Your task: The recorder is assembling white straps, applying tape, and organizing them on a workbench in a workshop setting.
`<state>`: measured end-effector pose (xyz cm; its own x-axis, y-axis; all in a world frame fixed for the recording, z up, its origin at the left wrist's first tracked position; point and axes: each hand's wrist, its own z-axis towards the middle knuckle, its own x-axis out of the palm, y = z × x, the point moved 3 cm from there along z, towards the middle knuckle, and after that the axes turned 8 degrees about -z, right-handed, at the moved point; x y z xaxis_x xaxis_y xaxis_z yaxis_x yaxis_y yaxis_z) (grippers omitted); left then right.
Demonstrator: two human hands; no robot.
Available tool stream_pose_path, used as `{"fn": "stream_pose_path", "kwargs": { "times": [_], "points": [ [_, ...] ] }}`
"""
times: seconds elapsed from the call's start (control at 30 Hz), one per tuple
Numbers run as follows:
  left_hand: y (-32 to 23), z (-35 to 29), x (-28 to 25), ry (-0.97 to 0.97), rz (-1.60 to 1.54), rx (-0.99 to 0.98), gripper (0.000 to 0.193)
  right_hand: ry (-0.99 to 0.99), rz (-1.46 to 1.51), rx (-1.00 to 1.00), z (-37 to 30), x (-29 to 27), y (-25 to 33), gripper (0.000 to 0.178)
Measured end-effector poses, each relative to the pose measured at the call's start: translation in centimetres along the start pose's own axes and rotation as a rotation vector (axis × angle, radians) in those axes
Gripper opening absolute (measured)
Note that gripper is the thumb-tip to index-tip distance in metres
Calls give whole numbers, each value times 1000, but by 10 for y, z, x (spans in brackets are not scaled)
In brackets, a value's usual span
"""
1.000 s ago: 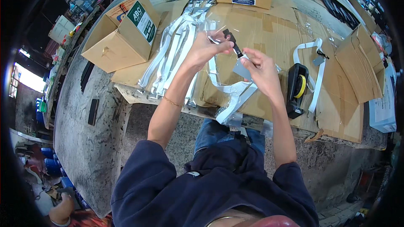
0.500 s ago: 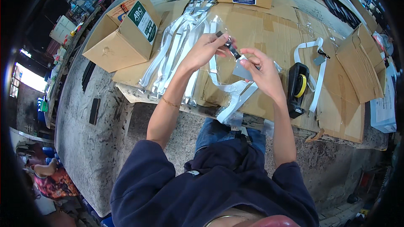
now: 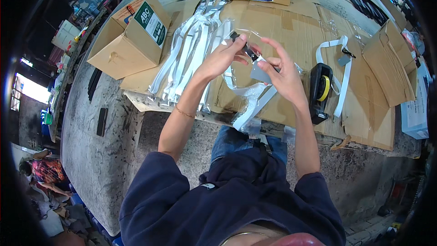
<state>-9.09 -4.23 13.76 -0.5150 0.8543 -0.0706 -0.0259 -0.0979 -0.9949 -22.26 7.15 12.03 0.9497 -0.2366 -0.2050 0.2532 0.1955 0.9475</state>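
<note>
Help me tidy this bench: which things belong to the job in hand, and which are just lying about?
Job, seemingly:
black fitting and grey card, held
white straps
perhaps tape dispenser

Lying about, seemingly:
dark bar, left
black strips, upper right

Straps [image 3: 185,59] are white, the clip [image 3: 249,52] black, the tag [image 3: 261,74] grey, the shirt [image 3: 246,200] navy.

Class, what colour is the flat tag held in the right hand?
Grey: the flat tag shows best in the head view.
</note>
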Motion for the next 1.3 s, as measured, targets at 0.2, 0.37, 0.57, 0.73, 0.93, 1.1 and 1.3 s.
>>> {"fn": "stream_pose_path", "kwargs": {
  "times": [0.2, 0.37, 0.57, 0.73, 0.93, 1.1, 1.3],
  "points": [
    [12, 1, 6, -68, 9, 0, 48, -48, -43, -36, -3, -1, 4, 57],
    [13, 0, 16, -296, -390, 99, 34, -23, -24, -27, -5, -5, -2, 50],
    [15, -6, 19, -269, -631, 54, 20, -44, -69, -37, -3, -4, -10, 38],
    [20, -9, 23, -304, -582, 20, 18, -47, -74, -39, -3, -2, -6, 35],
    [23, -8, 16, -332, -257, 21, 18, -128, -197, -79, -3, -1, -6, 32],
    [23, -3, 11, -312, -331, 4, 20, -193, -257, -135, -5, -1, -9, 31],
    [24, -1, -3, -270, -426, -35, 24, -247, -186, -137, -4, -1, -12, 31]
  ]
}}
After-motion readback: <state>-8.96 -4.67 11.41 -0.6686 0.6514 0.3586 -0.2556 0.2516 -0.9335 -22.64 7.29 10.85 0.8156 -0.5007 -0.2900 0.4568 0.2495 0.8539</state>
